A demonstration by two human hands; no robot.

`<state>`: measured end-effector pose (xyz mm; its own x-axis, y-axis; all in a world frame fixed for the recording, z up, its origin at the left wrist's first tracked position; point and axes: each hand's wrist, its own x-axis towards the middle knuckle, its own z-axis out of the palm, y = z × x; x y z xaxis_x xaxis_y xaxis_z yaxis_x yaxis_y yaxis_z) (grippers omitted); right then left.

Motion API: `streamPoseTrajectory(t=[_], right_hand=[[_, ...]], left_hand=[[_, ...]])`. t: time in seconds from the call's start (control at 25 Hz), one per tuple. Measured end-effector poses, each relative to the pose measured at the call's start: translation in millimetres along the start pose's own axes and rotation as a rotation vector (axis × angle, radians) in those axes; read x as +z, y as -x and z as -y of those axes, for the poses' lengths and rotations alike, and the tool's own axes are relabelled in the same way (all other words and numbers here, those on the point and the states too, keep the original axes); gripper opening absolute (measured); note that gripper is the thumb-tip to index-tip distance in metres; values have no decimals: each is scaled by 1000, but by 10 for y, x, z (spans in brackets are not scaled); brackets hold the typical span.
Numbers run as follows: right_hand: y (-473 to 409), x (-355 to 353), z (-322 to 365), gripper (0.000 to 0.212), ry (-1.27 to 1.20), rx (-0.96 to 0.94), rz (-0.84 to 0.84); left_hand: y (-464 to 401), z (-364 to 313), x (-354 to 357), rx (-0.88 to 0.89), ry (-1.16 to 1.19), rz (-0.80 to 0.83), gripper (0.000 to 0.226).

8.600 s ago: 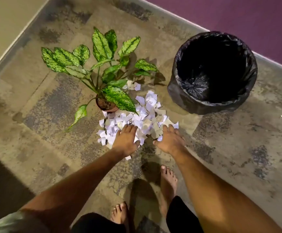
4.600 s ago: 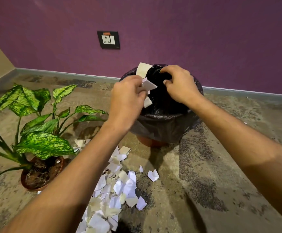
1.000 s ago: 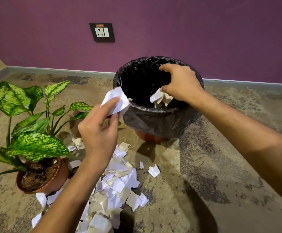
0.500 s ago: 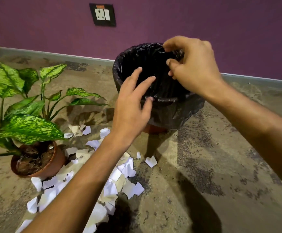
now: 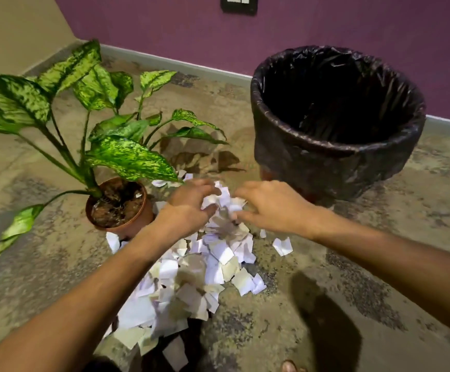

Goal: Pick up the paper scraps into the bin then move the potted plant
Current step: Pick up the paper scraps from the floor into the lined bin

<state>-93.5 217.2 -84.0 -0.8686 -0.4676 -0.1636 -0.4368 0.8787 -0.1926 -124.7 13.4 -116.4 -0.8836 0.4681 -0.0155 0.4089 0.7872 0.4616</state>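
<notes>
Both hands, left hand (image 5: 189,208) and right hand (image 5: 275,208), curl their grip around paper scraps (image 5: 207,264) at the pile's far end on the floor, with the bin (image 5: 334,157) just beyond, nearer the right.

Your bare left forearm (image 5: 89,299) reaches in from the lower left and your bare right forearm (image 5: 385,253) from the right edge, both stretched forward and down so the two hands meet near the middle. Your left hand (image 5: 186,208) is palm-down, back toward the camera, its fingers curled around a bunch of white torn paper scraps (image 5: 218,202). Your right hand (image 5: 269,208) faces it, fingers bent inward and pinching at the same bunch. The fingertips are blurred. The toes of one bare foot (image 5: 289,367) show at the bottom edge
</notes>
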Motion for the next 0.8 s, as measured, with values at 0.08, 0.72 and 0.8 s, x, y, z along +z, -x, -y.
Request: streamPoseTrajectory(t=[0.08, 0.72, 0.8], right_hand=[[-34, 370, 144, 64, 117, -167, 180], [-84, 1809, 1831, 65, 753, -1050, 432], [-131, 1780, 1776, 57, 794, -1020, 424]], left_hand=[[120, 246, -28, -83, -39, 159, 29], [1047, 1343, 52, -616, 63, 423, 62], [1137, 1384, 45, -710, 191, 419, 87]])
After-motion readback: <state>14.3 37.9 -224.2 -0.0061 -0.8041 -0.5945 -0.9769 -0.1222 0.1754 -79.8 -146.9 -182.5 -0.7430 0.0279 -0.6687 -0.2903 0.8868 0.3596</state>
